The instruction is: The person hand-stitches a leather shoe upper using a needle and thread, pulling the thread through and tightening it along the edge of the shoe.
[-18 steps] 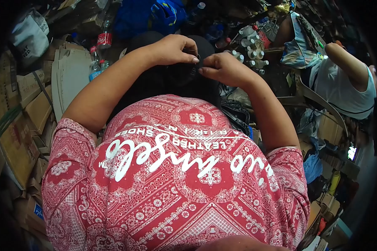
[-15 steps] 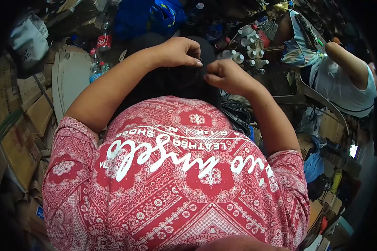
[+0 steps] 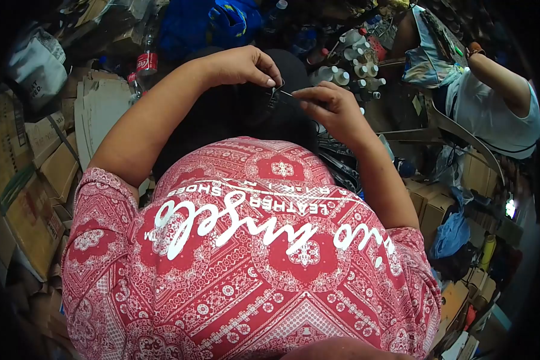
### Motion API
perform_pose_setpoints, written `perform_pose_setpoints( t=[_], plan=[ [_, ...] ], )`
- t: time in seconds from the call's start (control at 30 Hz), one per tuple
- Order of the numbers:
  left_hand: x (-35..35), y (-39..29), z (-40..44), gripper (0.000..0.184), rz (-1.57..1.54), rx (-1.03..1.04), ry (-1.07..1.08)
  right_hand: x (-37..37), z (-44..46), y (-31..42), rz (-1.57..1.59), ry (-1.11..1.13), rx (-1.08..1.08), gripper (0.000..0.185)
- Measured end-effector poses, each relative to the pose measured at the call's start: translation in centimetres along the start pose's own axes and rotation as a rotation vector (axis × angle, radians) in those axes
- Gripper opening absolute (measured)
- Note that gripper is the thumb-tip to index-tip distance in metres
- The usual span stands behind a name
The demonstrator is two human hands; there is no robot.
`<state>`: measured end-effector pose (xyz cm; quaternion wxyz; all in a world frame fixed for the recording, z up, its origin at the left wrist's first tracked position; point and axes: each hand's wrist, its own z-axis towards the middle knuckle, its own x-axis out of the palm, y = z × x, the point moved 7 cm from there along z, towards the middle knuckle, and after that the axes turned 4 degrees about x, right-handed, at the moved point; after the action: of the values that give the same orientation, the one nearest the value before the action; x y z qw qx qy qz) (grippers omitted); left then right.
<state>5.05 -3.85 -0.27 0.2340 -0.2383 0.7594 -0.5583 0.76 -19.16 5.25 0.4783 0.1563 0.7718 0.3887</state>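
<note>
Above my dark-clothed lap [image 3: 222, 114], my left hand [image 3: 249, 66] is closed, with thumb and forefinger pinching a small dark piece [image 3: 275, 93] that looks like thin wire or thread. Part of that piece dangles over the black cloth; its exact kind is too small to tell. My right hand [image 3: 333, 105] is closed in a pinch on a thin, needle-like metal tool [image 3: 287, 93]. The tool's tip points left and meets or nearly meets the dark piece beside my left fingertips.
Cardboard [image 3: 102, 120] is stacked on the left, near a cola bottle [image 3: 147, 62]. Several plastic bottles [image 3: 360, 54] lie at the upper right, and a blue bag [image 3: 180, 27] is at the top. Another person in a white shirt [image 3: 492, 114] is on the right.
My right hand has turned and its fingers extend further left, bringing the thin tool into view. My left hand has shifted slightly up and left, and the dangling dark piece now shows.
</note>
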Motion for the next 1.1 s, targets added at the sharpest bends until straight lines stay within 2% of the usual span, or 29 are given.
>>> perform_pose_setpoints(
  t=[0.33,0.43,0.6,0.7,0.93,1.0,1.1],
  plan=[
    [-0.2,0.9,0.7,0.026,-0.006,0.031,0.012,0.8,1.2,-0.7,-0.018,0.018,0.046,0.017],
    [-0.3,0.8,0.6,0.027,-0.010,-0.002,0.021,1.2,1.2,-0.3,-0.070,-0.006,-0.012,0.017],
    [-0.4,0.8,0.6,0.027,-0.007,-0.023,0.017,1.9,-0.1,-0.4,-0.122,-0.248,-0.100,0.014],
    [-0.4,1.2,0.9,0.027,0.021,-0.038,0.010,2.1,-0.1,0.2,-0.205,-0.301,-0.149,0.014],
    [0.0,1.2,1.4,0.025,0.033,0.051,0.066,1.9,0.5,1.7,-0.352,-0.265,-0.236,0.014],
    [0.0,1.1,1.3,0.025,0.054,0.054,0.057,2.2,0.9,0.4,-0.204,-0.234,-0.201,0.014],
    [0.3,0.5,0.9,0.024,0.004,0.030,0.068,2.2,0.0,0.2,-0.206,-0.216,-0.183,0.015]
  ],
)
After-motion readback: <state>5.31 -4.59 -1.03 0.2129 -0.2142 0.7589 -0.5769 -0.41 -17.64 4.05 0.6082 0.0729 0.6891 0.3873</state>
